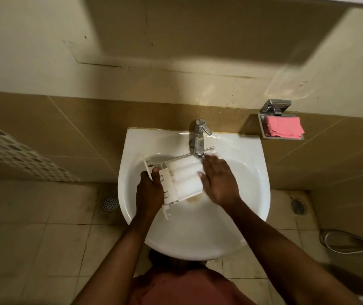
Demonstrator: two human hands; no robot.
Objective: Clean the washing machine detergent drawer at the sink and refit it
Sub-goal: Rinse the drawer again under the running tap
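The white detergent drawer (181, 176) lies underside up across the basin of the white sink (198, 234), its far end under the chrome tap (199, 139). My left hand (150, 190) grips the drawer's near left end, fingers curled round its edge. My right hand (219, 180) lies flat against the drawer's right end, fingers straight and blurred beneath the tap. Brownish residue (195, 198) sits in the basin just below the drawer.
A steel wall dish holds a pink cloth (283, 128) to the right of the sink. A chrome hand shower (352, 242) lies on the floor at the right. Floor drains (109, 203) sit on both sides of the sink.
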